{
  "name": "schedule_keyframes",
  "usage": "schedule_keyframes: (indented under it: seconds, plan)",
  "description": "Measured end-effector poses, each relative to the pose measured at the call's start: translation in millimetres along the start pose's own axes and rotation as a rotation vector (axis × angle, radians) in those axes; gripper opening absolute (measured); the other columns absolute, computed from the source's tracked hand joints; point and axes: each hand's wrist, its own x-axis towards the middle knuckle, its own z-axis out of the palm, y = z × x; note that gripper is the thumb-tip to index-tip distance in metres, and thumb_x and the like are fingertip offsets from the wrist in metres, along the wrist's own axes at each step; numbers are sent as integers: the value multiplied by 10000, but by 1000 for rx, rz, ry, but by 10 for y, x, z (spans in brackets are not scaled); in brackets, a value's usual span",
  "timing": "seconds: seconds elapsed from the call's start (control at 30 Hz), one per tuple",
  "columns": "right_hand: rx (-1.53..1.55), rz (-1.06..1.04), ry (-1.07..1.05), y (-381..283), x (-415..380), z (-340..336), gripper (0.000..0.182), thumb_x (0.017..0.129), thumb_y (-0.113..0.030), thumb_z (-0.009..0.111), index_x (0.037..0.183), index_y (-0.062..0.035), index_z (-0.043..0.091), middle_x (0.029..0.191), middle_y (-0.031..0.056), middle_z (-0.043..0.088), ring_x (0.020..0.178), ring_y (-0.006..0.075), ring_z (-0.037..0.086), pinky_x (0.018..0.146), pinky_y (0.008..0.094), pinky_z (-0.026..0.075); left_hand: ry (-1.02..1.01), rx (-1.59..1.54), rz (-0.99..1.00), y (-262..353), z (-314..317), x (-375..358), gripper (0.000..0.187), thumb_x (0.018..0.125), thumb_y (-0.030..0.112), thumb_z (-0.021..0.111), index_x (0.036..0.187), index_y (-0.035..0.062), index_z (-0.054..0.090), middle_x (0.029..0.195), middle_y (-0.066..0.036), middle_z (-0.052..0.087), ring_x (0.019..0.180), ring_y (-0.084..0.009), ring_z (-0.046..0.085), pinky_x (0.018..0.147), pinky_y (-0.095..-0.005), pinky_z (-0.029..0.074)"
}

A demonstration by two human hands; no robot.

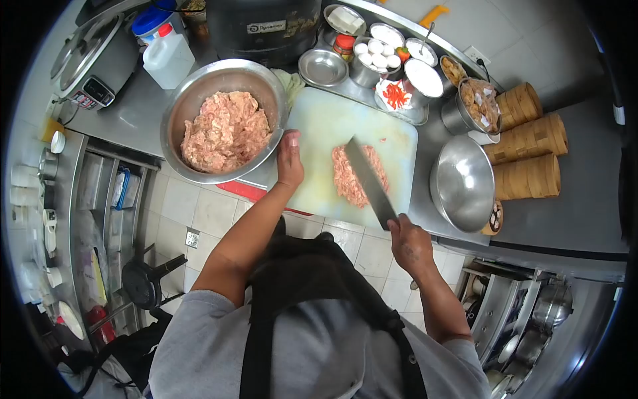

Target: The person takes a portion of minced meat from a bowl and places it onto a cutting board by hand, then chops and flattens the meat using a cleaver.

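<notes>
My right hand (408, 247) is wrapped round the handle of a cleaver (369, 183). Its broad blade lies slantwise across a flattened patch of minced meat (345, 175) on the white cutting board (312, 133). At the board's left edge, my left hand (290, 158) is on the right rim of a large steel mixing bowl (174, 126), its fingers partly hidden there. A big mound of minced meat (226, 130) fills much of that bowl. A small scrap of meat (383, 139) sits apart on the board.
Right of the board stands an empty steel bowl (463, 183), beside bamboo steamers (525, 143). Behind are a bowl of eggs (377, 56), sliced red pepper (396, 95) and a steel dish (323, 67). A white jug (167, 60) and a cooker (93, 60) stand left.
</notes>
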Motion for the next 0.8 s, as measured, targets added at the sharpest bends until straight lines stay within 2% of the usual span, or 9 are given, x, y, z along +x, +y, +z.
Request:
schedule_keyframes:
  seconds: [0.07,0.2,0.3,0.43,0.47,0.57,0.6,0.73,0.8]
  plan:
    - [12,95,122,-68,-58,109,283,988,-283,461,964,-8,525,726,237,653,667,425,646,580,501,506,-20,-5,-24,34,-7,-1,398,1022,356,359,1117,26,560,1157,-123,564,1077,-247,528,942,-347,406]
    - [-104,-15,-197,370,-4,309,273,977,-291,500,974,-21,535,688,219,643,655,425,639,599,521,496,-31,-9,-41,-20,-13,-4,405,1025,360,350,1117,26,560,1154,-118,566,1067,-239,532,939,-345,408]
    - [-76,55,-114,131,24,-234,279,978,-293,497,985,-18,545,710,236,645,684,438,640,628,530,493,-33,30,8,-46,-13,13,404,1026,359,352,1119,25,559,1150,-112,569,1069,-232,532,938,-345,408]
    - [277,127,366,186,251,475,309,976,-302,496,955,-1,561,726,260,639,722,470,630,632,526,482,-24,10,25,-72,34,-1,406,1024,357,359,1126,19,559,1143,-121,574,1065,-234,534,943,-346,405]
    - [58,92,175,251,295,492,316,976,-305,488,975,1,565,752,254,645,729,462,629,637,524,478,-19,13,31,-67,31,6,406,1024,356,361,1126,17,560,1142,-123,575,1068,-238,535,945,-348,404]
    - [35,-40,-106,276,308,40,321,979,-303,478,1033,2,560,798,247,658,742,452,635,651,516,488,-31,46,-4,-46,5,10,414,1022,358,361,1122,12,566,1139,-135,579,1079,-259,538,954,-359,400]
    - [-1,-13,-107,163,280,-146,319,978,-300,486,1060,1,553,817,244,663,750,446,639,659,510,496,-33,62,-27,-34,1,3,417,1021,359,361,1120,11,569,1138,-140,580,1083,-267,539,957,-364,399]
    - [196,84,349,-53,289,219,293,977,-289,500,1059,-12,548,808,242,661,750,440,644,663,506,507,-18,83,35,12,4,10,366,1018,303,359,1083,10,569,1112,-158,568,1063,-306,531,960,-384,399]
    - [19,59,37,222,327,404,319,986,-294,483,1050,13,544,803,246,660,743,443,644,659,500,512,-25,119,47,-63,0,20,432,1022,357,338,1101,5,577,1129,-153,584,1063,-293,546,955,-371,401]
